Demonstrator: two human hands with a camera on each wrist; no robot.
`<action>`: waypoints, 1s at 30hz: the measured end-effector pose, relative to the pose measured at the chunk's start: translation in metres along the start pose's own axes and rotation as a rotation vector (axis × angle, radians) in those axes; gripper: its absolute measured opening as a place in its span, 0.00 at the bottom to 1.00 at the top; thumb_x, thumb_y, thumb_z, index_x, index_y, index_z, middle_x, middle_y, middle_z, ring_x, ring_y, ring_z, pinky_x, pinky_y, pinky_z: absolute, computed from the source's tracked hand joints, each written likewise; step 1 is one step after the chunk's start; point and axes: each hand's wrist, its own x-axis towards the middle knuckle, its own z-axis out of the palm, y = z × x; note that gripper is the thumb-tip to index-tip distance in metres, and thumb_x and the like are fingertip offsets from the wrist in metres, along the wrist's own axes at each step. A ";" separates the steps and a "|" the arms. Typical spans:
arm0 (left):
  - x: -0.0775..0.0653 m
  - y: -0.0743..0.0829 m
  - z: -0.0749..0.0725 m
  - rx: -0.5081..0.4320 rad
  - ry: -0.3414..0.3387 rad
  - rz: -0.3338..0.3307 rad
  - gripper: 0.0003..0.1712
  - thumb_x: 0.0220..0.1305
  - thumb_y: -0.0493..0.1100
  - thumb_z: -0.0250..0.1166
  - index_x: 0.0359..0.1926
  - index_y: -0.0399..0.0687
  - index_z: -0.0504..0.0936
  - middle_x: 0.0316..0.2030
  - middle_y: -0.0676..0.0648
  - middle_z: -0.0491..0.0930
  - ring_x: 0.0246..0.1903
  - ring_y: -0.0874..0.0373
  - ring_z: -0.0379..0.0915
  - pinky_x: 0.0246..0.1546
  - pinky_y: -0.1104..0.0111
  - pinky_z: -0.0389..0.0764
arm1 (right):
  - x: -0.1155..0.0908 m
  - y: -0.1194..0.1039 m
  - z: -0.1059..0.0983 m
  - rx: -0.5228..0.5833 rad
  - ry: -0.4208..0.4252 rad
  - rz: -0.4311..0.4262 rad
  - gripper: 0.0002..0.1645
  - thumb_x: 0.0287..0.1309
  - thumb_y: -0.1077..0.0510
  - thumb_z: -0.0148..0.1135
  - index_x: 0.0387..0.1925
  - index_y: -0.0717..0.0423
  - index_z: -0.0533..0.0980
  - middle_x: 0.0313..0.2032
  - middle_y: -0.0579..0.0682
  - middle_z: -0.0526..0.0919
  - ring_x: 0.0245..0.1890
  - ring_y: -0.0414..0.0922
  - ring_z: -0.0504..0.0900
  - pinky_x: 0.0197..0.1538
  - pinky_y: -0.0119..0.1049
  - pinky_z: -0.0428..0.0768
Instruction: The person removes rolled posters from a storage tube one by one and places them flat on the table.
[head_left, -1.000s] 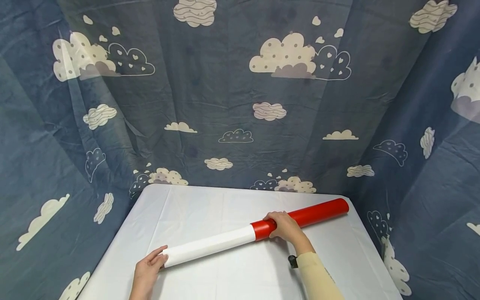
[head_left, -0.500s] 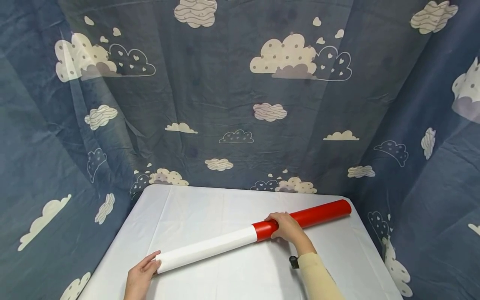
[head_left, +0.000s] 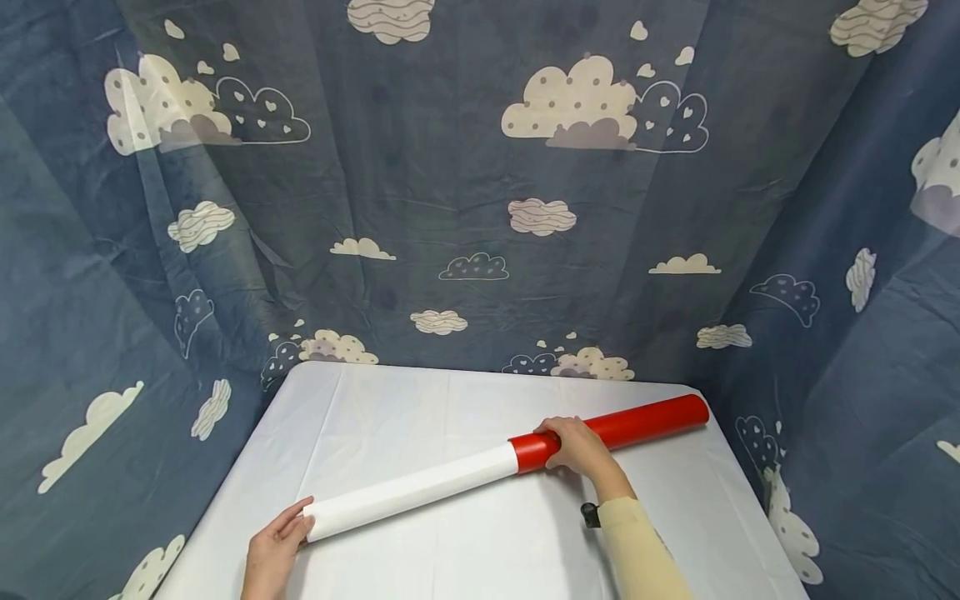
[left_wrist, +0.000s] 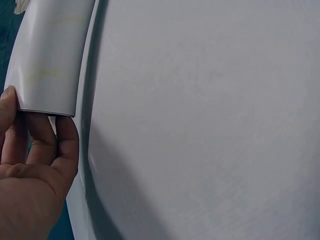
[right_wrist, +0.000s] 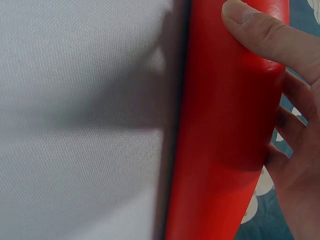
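A long white roll (head_left: 412,490) lies slantwise over the table, its right part running into a red roll (head_left: 651,422) of wider girth. At the white roll's left end, my left hand (head_left: 273,548) pinches the rim. The left wrist view shows the thumb outside the white roll (left_wrist: 52,55) and several fingers tucked into its end. My right hand (head_left: 581,452) grips the red roll near the joint. In the right wrist view the thumb lies across the red roll (right_wrist: 220,125), the other fingers around its far side. The white part inside the red roll is hidden.
The white-covered table (head_left: 390,408) carries both rolls. A dark blue curtain (head_left: 465,183) with printed clouds stands behind it and at both sides. A small black device (head_left: 591,515) sits at the right wrist, beside a pale yellow sleeve (head_left: 645,550).
My left hand has moved left and slightly down with the white roll's end, so more white shows outside the red roll. The red roll and my right hand have shifted slightly right.
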 end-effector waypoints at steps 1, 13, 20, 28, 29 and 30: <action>0.001 0.000 -0.001 0.005 0.002 0.004 0.31 0.70 0.44 0.73 0.69 0.38 0.79 0.47 0.52 0.92 0.36 0.83 0.78 0.37 0.77 0.85 | 0.000 0.000 0.000 -0.003 0.000 -0.001 0.33 0.43 0.60 0.88 0.53 0.37 0.86 0.52 0.45 0.88 0.57 0.51 0.78 0.66 0.65 0.79; 0.006 -0.006 -0.014 0.054 0.039 0.005 0.32 0.71 0.47 0.71 0.71 0.39 0.77 0.60 0.38 0.86 0.34 0.87 0.73 0.38 0.78 0.85 | 0.002 0.005 0.000 -0.004 0.007 -0.010 0.33 0.43 0.61 0.87 0.53 0.41 0.86 0.54 0.48 0.89 0.62 0.55 0.79 0.75 0.67 0.70; 0.011 -0.001 -0.018 0.050 0.056 0.015 0.31 0.74 0.43 0.68 0.72 0.37 0.75 0.65 0.34 0.81 0.34 0.90 0.71 0.39 0.80 0.85 | 0.001 0.006 -0.002 -0.030 0.028 -0.015 0.33 0.43 0.61 0.87 0.53 0.42 0.86 0.52 0.48 0.89 0.57 0.53 0.81 0.71 0.64 0.75; 0.021 0.003 -0.022 0.066 -0.015 -0.023 0.32 0.76 0.44 0.66 0.76 0.41 0.71 0.73 0.34 0.71 0.36 0.94 0.67 0.46 0.81 0.84 | 0.000 0.004 0.000 -0.058 0.032 -0.004 0.34 0.46 0.57 0.87 0.57 0.42 0.85 0.53 0.48 0.89 0.53 0.51 0.82 0.65 0.62 0.80; 0.022 0.004 -0.022 0.077 -0.018 -0.026 0.32 0.76 0.44 0.66 0.76 0.42 0.71 0.74 0.35 0.71 0.38 0.93 0.68 0.47 0.82 0.83 | 0.000 0.003 0.000 -0.063 0.032 0.000 0.34 0.46 0.57 0.87 0.57 0.42 0.85 0.53 0.48 0.89 0.54 0.51 0.82 0.65 0.62 0.80; 0.022 0.005 -0.021 0.081 -0.025 -0.025 0.32 0.77 0.44 0.65 0.77 0.43 0.71 0.74 0.35 0.71 0.42 0.88 0.72 0.51 0.79 0.83 | -0.001 0.002 0.001 -0.065 0.030 0.007 0.34 0.46 0.56 0.87 0.58 0.42 0.85 0.53 0.48 0.89 0.54 0.51 0.82 0.65 0.63 0.79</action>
